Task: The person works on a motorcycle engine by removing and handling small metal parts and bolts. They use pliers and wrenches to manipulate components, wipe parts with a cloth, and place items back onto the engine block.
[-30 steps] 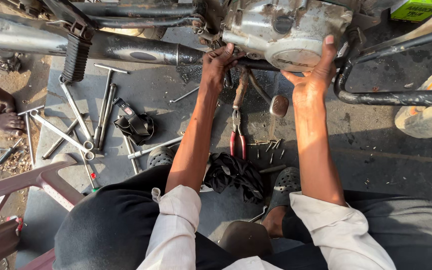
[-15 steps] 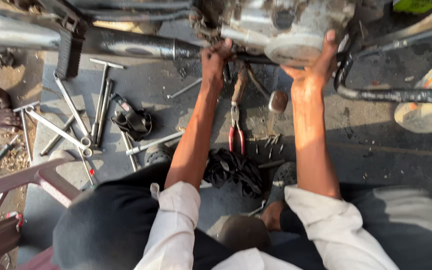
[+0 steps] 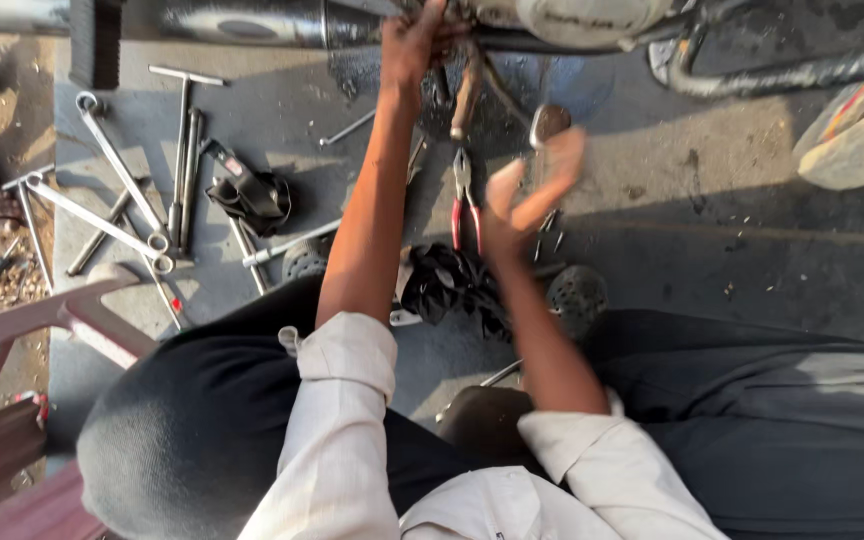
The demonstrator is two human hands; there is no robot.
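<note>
The engine casing (image 3: 592, 15), a rounded grey metal housing, sits at the very top of the view, mostly cut off by the frame edge; beside it the chrome exhaust pipe (image 3: 242, 22) runs with its long axis left to right across the picture, its end pointing towards the casing; the left hand (image 3: 417, 40) is up against the underside of that housing, fingers curled in a closed grip on some small part there, though what it pinches is hidden; the right hand (image 3: 532, 195) hovers lower and apart from the machine, fingers spread and blurred, holding nothing that can be seen. The step looks like work on a fastener under the casing with one hand while the other is free; a next move would likely call for a tool. Red-handled pliers (image 3: 465, 205) lie just beside the right hand, pointing up towards the engine; spanners (image 3: 112, 170) and a T-handled wrench (image 3: 184, 120) lie well to the left on the floor (image 3: 712, 200).
</note>
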